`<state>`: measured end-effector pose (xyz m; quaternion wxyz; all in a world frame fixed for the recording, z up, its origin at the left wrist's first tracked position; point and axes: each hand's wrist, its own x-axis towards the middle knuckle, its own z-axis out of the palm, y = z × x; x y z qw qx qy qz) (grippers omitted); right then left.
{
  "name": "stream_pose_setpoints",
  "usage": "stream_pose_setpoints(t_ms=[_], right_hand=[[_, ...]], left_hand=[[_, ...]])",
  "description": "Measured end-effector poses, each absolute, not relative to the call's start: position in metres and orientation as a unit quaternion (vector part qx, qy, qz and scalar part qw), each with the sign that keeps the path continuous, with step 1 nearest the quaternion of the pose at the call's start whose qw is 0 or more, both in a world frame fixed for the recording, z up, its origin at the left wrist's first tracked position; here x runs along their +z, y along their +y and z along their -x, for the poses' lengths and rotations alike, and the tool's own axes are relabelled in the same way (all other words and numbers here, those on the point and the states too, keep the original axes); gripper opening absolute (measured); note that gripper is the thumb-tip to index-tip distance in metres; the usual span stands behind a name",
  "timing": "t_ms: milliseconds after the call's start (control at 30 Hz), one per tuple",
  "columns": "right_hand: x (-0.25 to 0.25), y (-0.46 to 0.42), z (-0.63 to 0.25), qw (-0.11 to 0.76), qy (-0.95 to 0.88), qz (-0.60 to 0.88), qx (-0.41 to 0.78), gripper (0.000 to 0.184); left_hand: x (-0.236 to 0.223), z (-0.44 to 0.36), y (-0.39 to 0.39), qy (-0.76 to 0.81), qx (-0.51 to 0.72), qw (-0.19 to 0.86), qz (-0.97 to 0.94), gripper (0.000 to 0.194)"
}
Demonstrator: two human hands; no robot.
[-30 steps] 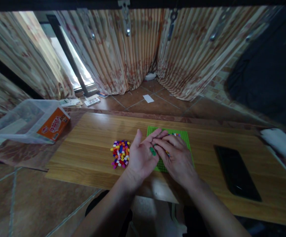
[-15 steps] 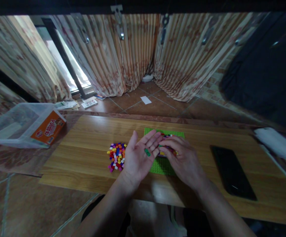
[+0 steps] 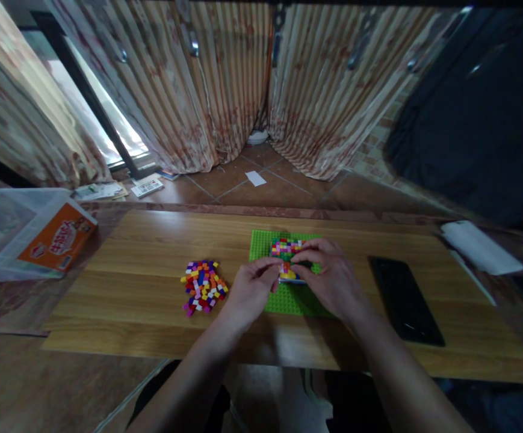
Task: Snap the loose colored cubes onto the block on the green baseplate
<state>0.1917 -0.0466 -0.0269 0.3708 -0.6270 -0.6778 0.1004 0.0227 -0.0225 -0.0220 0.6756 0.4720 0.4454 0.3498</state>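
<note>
A green studded baseplate (image 3: 260, 243) lies on the wooden table (image 3: 153, 240). A patch of small many-coloured bricks (image 3: 284, 246) is fixed on its upper middle. My left hand (image 3: 248, 290) is turned palm down at the plate's left part, with its fingers curled and its fingertips pinched next to the patch. My right hand (image 3: 330, 280) rests over the plate's right part, thumb and fingers pinched at the patch's lower edge. What either pinch holds is hidden. A pile of loose coloured bricks (image 3: 202, 286) lies just left of my left hand.
A black phone (image 3: 403, 299) lies flat to the right of the plate. White folded paper (image 3: 476, 246) is at the table's far right. A clear plastic bag with an orange box (image 3: 58, 238) sits at the left end. Curtains and tiled floor lie beyond.
My left hand, open palm up with a green brick on it, has turned over and closed. Both hands moved to the brick patch. The view shifted, so everything sits further left.
</note>
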Motion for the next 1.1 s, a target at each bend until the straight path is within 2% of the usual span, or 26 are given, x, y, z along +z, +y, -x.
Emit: stream_pose_setpoints(t_ms=[267, 433, 533, 1100], right_hand=[[-0.028, -0.045, -0.191, 0.358, -0.649, 0.665, 0.092, 0.004], [-0.026, -0.046, -0.195, 0.399, -0.629, 0.654, 0.133, 0.002], [-0.025, -0.045, -0.196, 0.419, -0.614, 0.651, 0.156, 0.009], [-0.031, -0.038, -0.190, 0.442, -0.568, 0.670, 0.183, 0.005]], left_hand=[[-0.027, -0.031, -0.028, 0.405, 0.307, 0.618, -0.601, 0.026], [-0.024, -0.033, -0.030, 0.412, 0.298, 0.607, -0.611, 0.032], [-0.023, -0.034, -0.030, 0.420, 0.293, 0.597, -0.618, 0.033], [-0.016, -0.035, -0.035, 0.417, 0.327, 0.585, -0.615, 0.020]])
